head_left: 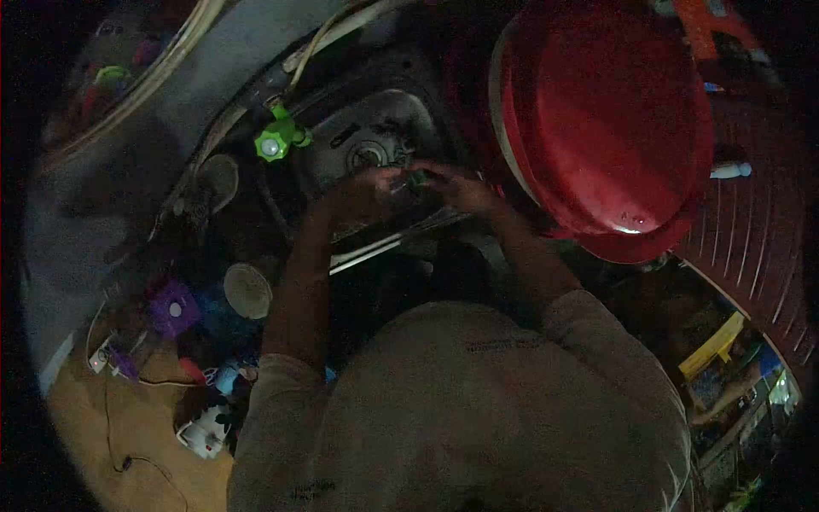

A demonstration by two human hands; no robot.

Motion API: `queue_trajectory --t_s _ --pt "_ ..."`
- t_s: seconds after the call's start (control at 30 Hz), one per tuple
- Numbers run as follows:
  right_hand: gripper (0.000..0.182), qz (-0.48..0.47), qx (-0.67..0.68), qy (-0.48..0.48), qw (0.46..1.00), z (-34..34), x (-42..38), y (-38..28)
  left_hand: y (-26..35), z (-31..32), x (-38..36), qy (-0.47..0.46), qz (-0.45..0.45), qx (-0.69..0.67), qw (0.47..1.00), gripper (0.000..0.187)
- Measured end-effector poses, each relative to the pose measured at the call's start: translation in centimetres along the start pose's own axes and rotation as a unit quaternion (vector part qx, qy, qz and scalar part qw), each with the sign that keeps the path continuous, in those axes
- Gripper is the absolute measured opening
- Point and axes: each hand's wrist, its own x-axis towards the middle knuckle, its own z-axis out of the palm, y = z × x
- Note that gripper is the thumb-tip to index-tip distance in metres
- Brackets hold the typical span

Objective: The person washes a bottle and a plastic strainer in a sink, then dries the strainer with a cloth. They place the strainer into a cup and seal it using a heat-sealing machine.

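In the head view, the left hand (pixel 374 183) and right hand (pixel 463 189) come together over the near right part of the sink (pixel 328 166), fingers curled in at a small greenish thing (pixel 418 177) between them. It is too dark to tell which hand grips it, or how firmly. The likeliest trouble is a slip: if the fingers are wet or the light misleads the eye, the piece could drop into the basin and roll towards the drain (pixel 367 156), at 10 o'clock from the hands. Dark scraps (pixel 394 132) lying beside that drain could clog it or hide a fallen piece. The green tap (pixel 277 143), at 9 to 10 o'clock, could catch the left forearm if it swings wide. At 2 to 3 o'clock, the big red tub (pixel 614 128) crowds the right arm, leaving little elbow room on that side; a knock might shift it. At 8 o'clock, a pale round thing (pixel 248 291) and a purple item (pixel 174 308) lie outside the left forearm, apart from the hands.
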Motion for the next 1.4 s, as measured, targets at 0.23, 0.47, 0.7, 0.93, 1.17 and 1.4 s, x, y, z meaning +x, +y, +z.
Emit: queue_trajectory --t_s 0.23,0.47,0.7,0.93,1.17,1.4 --pt "0.052 -0.05 -0.036 -0.01 0.998 0.9 0.6 -2.1 2.1 -1.3 0.0 -0.023 -0.031 0.074 0.997 0.056" --pt "0.047 -0.022 -0.084 0.058 0.995 1.1 -1.1 -6.6 2.2 -0.9 -0.2 -0.04 -0.11 0.108 0.987 0.078" --pt "0.052 -0.008 -0.335 0.216 0.917 0.6 0.2 2.3 0.9 0.2 0.8 0.026 -0.212 0.177 0.961 0.078" --pt "0.042 -0.031 -0.37 0.228 0.9 1.4 -2.2 4.8 -2.8 3.0 3.5 0.105 -0.151 0.196 0.963 0.079" --pt "0.041 -0.015 -0.306 0.214 0.928 1.7 -3.7 1.6 -4.8 4.3 3.9 0.121 -0.173 0.213 0.954 0.085" --pt "0.039 -0.028 -0.269 0.214 0.939 1.4 -3.3 3.3 -5.5 4.4 3.5 0.176 -0.001 0.242 0.954 0.071"
